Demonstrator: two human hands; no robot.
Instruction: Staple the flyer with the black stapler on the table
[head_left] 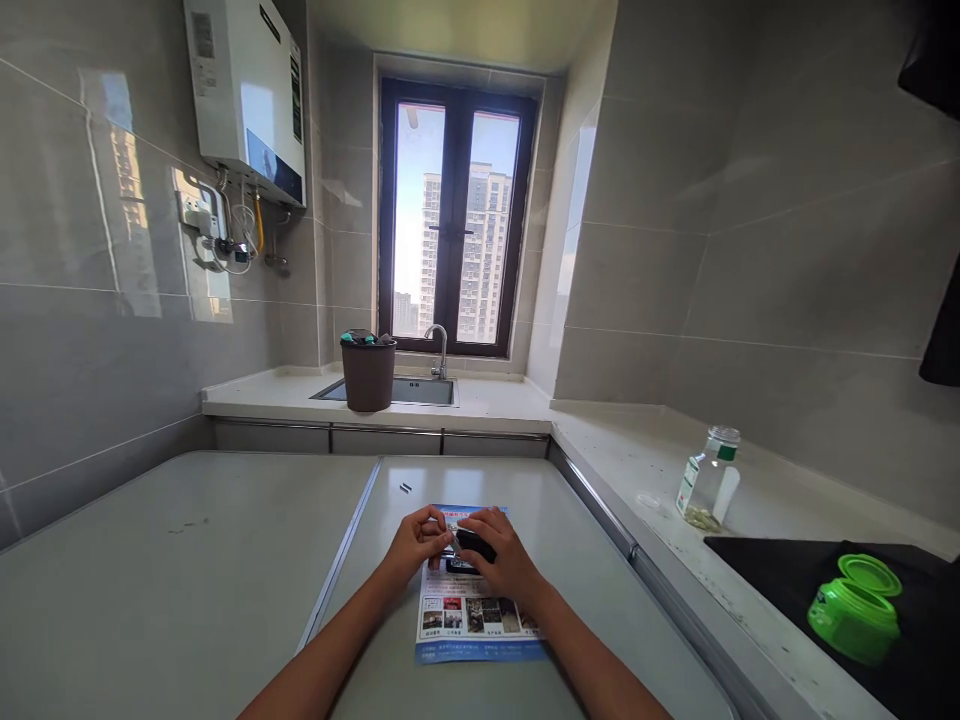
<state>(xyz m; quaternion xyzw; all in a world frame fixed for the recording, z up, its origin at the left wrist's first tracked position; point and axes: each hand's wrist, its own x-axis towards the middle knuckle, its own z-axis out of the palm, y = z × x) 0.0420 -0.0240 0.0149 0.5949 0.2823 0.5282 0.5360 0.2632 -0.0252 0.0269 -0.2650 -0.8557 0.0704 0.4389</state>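
My right hand (501, 553) is wrapped round a small black object (474, 546) that looks like a stapler, fingers over its top. At its left end my left hand (420, 541) is closed in a pinch, thumb against fingertips, by a small silvery part. Whether that part belongs to the black object I cannot tell. Under both hands lies a printed leaflet (480, 650) with blue edges and rows of small photos. Two short dark strips (406, 488), like staple strips, rest on the table beyond my left hand.
The pale table (187, 600) has a seam left of the leaflet. On the right counter stand a glass jar (707, 485) and an open green tub (853, 618). A brown bin (368, 375) sits at the sink (424, 391) below the window.
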